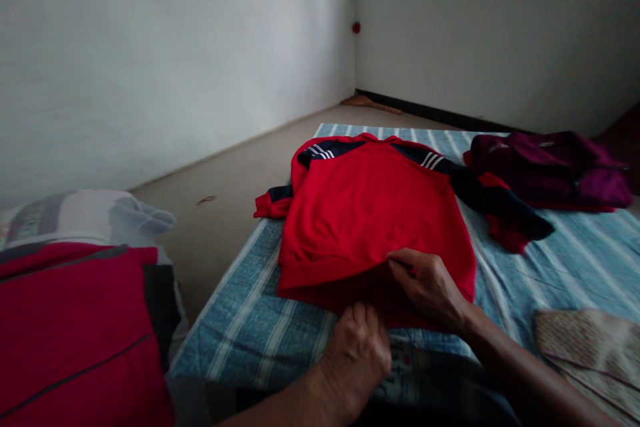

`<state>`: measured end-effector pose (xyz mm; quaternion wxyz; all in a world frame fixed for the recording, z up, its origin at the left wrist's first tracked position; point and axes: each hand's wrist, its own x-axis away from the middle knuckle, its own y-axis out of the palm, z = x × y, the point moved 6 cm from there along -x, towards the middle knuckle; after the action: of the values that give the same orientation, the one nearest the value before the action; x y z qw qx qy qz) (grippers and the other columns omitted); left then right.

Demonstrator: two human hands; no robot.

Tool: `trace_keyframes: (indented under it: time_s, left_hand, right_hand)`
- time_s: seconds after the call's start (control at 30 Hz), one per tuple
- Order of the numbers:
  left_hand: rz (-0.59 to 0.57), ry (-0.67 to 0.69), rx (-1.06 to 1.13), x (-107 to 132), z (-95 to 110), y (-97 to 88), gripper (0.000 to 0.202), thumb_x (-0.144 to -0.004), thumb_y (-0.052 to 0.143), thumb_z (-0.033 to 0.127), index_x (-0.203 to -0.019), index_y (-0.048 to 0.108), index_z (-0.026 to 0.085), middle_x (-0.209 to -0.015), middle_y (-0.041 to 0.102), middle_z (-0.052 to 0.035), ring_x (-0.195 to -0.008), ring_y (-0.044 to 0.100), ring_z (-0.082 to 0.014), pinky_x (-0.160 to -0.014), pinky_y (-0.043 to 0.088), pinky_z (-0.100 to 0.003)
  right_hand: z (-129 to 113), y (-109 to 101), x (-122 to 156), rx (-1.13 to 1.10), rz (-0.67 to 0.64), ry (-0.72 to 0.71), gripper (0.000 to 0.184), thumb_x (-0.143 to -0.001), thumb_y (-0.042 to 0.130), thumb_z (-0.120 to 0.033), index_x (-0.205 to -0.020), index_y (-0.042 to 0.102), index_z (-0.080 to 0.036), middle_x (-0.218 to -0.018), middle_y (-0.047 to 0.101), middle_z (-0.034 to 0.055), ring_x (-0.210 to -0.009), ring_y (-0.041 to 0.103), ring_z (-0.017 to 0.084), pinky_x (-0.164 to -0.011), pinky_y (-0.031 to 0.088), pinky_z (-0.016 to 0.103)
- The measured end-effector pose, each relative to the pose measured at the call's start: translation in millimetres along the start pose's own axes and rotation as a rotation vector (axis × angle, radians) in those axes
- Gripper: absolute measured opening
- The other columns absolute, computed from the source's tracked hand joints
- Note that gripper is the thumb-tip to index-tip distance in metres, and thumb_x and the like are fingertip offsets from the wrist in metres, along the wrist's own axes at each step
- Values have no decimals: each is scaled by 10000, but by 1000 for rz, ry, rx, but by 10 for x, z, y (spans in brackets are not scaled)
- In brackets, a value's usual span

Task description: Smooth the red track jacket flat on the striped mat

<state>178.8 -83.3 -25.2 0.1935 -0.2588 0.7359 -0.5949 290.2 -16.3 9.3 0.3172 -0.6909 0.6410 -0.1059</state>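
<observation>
A red jacket [375, 207] with navy shoulders and white stripes is spread out, its collar pointing away from me. Its left sleeve is mostly tucked behind the body with the cuff sticking out, and the other sleeve bends out to the right. My right hand [433, 283] pinches the upper layer of the hem and lifts it, so the hem gapes. Lower down and closer to me, my left hand [357, 353] is closed at the bottom layer of the hem; its fingertips are partly hidden.
Under the jacket lies a blue-and-white striped sheet [240, 327]. Folded purple clothing [545, 170] sits at the back right, and a beige patterned cloth [595, 353] at the front right. Red-and-grey clothing [75, 333] and a whitish bundle [85, 217] are on the left. White walls stand behind.
</observation>
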Motion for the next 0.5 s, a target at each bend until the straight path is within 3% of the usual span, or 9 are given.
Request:
trace_keyframes:
  time_s: [0.33,0.5]
  left_hand:
    - [-99,3,-53,-46,22,20,230,-715,524,-21,-872,678,47,-870,643,-187,-756,606,-253,-551,517,-324]
    - [-138,61,-139,-61,68,62,174,-803,552,87,-898,694,55,-908,654,-184,-798,620,-240,-577,516,-309]
  right_hand:
    - [-47,-53,-48,-8,24,-3,262,-887,453,-248,-717,631,-159,-665,615,14,-623,562,119,-567,423,189]
    - [-22,-60,-92,-18,31,5,255,-874,455,-245,-709,626,-151,-650,603,17,-624,559,126,-565,419,194]
